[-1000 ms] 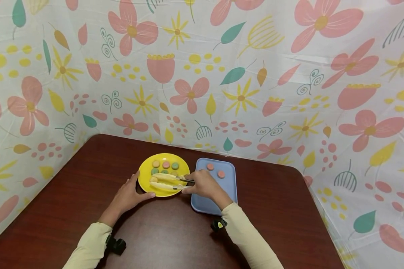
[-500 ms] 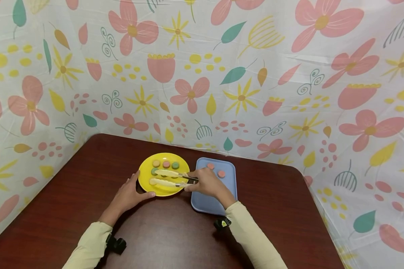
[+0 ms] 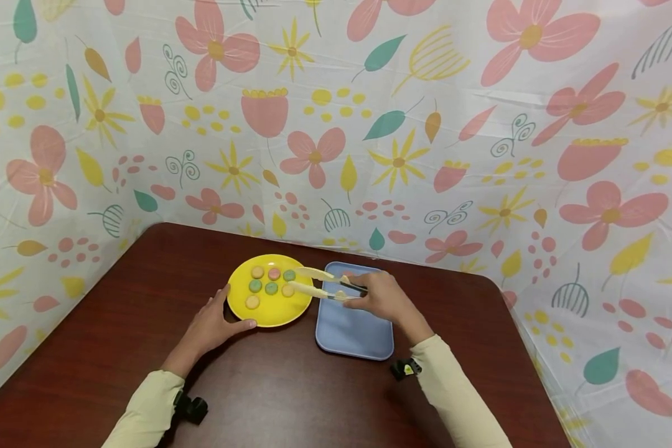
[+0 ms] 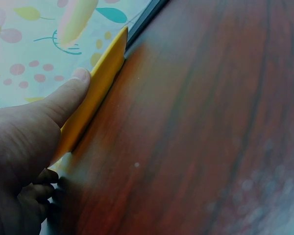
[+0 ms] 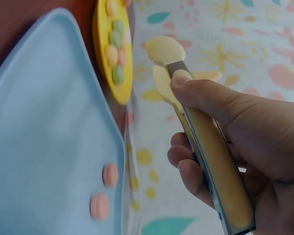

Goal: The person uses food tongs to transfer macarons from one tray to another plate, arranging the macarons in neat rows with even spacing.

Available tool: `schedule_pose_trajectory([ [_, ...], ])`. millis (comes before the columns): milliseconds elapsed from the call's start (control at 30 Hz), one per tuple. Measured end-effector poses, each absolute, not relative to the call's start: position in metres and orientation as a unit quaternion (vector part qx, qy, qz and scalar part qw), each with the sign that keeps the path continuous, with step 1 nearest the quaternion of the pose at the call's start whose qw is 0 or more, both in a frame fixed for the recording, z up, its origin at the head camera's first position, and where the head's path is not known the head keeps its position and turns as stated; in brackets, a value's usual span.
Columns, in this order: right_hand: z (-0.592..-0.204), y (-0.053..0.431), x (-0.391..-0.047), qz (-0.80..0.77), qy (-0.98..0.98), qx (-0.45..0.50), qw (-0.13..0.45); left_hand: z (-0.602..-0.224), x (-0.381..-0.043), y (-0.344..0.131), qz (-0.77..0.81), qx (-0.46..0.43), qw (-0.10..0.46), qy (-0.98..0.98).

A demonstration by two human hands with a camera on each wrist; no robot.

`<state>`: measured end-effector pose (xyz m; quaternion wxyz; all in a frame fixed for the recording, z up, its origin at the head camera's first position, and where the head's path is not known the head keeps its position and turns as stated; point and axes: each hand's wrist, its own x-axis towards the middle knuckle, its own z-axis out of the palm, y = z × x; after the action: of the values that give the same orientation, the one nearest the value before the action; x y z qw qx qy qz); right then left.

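Note:
My left hand (image 3: 207,330) rests at the yellow plate (image 3: 274,312), fingers along its left rim and thumb at the near edge. In the left wrist view the thumb lies against the rim. Several macarons (image 3: 271,288) in cream, green and pink sit on this plate. My right hand (image 3: 382,297) holds cream-tipped tongs (image 3: 308,289) over the gap between plate and blue tray (image 3: 354,333). The tong tips stand apart, with no macaron seen between them. In the right wrist view two pink macarons (image 5: 100,205) lie on the tray; the hand partly hides them in the head view.
The dark wooden table (image 3: 269,386) stretches in front of the plate and tray. A flower-printed curtain (image 3: 336,124) hangs close behind its far edge. Plate and tray stand side by side, a narrow gap between them.
My right hand has drawn the tongs to the right, off the middle of the plate. The near cream macaron, earlier beside the tong tips, lies uncovered on the plate. My left hand stays put.

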<state>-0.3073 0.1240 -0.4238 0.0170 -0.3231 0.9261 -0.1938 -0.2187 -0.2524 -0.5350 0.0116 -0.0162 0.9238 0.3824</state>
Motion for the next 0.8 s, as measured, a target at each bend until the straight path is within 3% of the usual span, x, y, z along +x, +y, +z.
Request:
schedule_pose_trajectory([
  [467,-0.431,0.189,-0.307,-0.197,0.953,-0.227,0.037,-0.535,-0.218,-0.252,0.377,-0.012,0.011,0.926],
  [800,-0.44,0.226,-0.306,-0.183,0.961,-0.206,0.019,-0.533,-0.218,-0.252,0.378,-0.01,0.007,0.926],
])
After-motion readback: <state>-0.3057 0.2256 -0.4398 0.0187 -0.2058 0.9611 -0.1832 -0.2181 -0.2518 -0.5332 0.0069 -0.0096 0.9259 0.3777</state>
